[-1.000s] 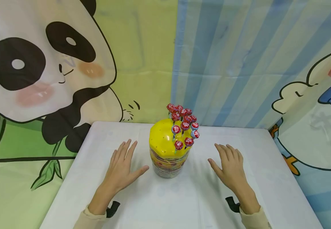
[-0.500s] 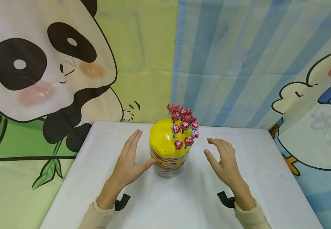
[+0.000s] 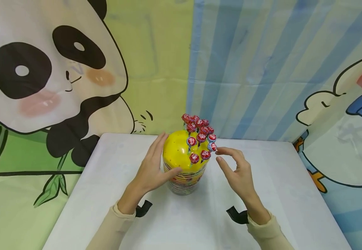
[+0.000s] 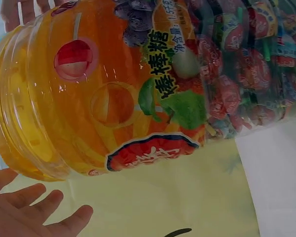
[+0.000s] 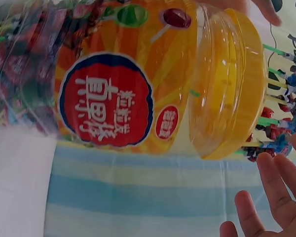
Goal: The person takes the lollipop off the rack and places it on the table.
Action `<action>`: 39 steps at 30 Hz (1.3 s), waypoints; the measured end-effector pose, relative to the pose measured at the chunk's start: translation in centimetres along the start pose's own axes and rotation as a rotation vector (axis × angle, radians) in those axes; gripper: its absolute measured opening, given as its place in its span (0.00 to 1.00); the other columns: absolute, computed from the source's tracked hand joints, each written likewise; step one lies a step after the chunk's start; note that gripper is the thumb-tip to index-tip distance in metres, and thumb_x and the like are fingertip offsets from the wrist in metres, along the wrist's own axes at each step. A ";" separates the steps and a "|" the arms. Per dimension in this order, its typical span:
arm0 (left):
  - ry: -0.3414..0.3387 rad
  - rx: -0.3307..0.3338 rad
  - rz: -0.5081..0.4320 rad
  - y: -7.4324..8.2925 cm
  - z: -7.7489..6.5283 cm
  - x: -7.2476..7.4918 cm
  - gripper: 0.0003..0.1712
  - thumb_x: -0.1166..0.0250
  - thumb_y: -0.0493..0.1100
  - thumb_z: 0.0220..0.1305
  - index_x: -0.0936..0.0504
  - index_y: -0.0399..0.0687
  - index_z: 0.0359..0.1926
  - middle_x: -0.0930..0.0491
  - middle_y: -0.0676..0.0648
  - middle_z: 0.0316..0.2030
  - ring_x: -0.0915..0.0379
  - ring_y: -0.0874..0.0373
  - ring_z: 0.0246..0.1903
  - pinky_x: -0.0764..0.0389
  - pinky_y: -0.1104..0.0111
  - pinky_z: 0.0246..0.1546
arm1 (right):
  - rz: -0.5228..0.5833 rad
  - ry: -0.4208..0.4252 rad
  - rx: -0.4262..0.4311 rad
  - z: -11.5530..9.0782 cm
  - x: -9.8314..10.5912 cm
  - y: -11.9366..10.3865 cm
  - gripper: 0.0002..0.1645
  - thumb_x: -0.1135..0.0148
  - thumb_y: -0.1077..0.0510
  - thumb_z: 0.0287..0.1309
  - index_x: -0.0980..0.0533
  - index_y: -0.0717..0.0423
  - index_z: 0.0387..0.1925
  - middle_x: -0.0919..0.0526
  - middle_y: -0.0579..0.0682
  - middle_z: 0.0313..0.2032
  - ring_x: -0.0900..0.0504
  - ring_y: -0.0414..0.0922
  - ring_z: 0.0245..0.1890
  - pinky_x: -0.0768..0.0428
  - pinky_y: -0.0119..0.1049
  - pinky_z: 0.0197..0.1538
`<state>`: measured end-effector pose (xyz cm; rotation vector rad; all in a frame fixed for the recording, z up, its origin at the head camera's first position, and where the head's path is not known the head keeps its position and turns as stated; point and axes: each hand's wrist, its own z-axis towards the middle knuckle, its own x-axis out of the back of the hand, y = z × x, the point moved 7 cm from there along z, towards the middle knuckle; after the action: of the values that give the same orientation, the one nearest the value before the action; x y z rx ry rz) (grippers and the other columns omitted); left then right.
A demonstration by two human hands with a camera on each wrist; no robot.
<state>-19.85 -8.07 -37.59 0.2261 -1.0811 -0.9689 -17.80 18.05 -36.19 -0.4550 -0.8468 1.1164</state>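
A clear plastic jar [image 4: 113, 89] stands upright on the table, with an orange fruit-printed label and wrapped lollipops [image 4: 227, 94] inside. On top is a yellow lid [image 3: 175, 149] with small holes. Several lollipops [image 3: 201, 137], mostly red-wrapped, stick up from its back and right side. My left hand [image 3: 151, 170] is at the lid's left side, fingers straight and thumb reaching across the jar's front. My right hand [image 3: 238, 173] is right of the jar, its index fingertip right at a blue-and-red lollipop [image 3: 212, 147] at the lid's edge; thumb and index are apart.
The jar stands on a white-covered table [image 3: 187, 222]. Behind the table's far edge hangs a printed backdrop with a panda [image 3: 43, 104] at left, blue stripes [image 3: 246, 69] and a white cartoon figure [image 3: 346, 139] at right. A black strap piece [image 3: 238, 215] shows at my right wrist.
Both hands have moved inward and forward to the jar: the left from beside it to the lid's side, the right from further right to the edge lollipop. The jar has stayed in place.
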 end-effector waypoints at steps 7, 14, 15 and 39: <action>-0.031 -0.015 0.025 0.3 1.3 -0.8 0.64 0.42 0.82 0.52 0.54 0.58 0.80 0.58 0.51 0.79 0.51 0.47 0.74 0.33 0.40 0.61 | 0.061 0.009 -0.051 0.3 -1.0 -0.1 0.21 0.35 0.74 0.59 0.20 0.61 0.54 0.17 0.52 0.50 0.27 0.44 0.57 0.32 0.35 0.62; -0.049 -0.001 0.007 -0.3 1.4 -1.5 0.64 0.40 0.81 0.50 0.53 0.60 0.80 0.60 0.55 0.79 0.49 0.48 0.73 0.30 0.42 0.60 | 0.081 -0.007 -0.074 0.7 -1.9 -2.1 0.18 0.37 0.77 0.58 0.20 0.68 0.51 0.18 0.59 0.49 0.28 0.40 0.55 0.33 0.34 0.61; -0.050 -0.002 0.005 -0.3 1.4 -1.5 0.64 0.39 0.80 0.50 0.53 0.59 0.80 0.60 0.55 0.79 0.49 0.48 0.73 0.30 0.43 0.60 | 0.079 -0.008 -0.076 0.8 -1.9 -2.6 0.17 0.37 0.77 0.58 0.21 0.69 0.50 0.18 0.61 0.48 0.28 0.40 0.55 0.33 0.35 0.61; -0.087 0.015 -0.052 -0.5 1.4 -1.7 0.66 0.30 0.73 0.50 0.54 0.52 0.80 0.53 0.49 0.78 0.46 0.49 0.71 0.30 0.47 0.62 | 0.077 0.074 0.005 1.9 -1.5 -4.9 0.13 0.37 0.81 0.54 0.19 0.73 0.42 0.17 0.64 0.40 0.26 0.40 0.49 0.30 0.32 0.57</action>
<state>-21.48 -6.64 -38.29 0.2265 -1.1674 -1.0250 -16.72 14.56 -32.16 -0.5257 -0.7671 1.1649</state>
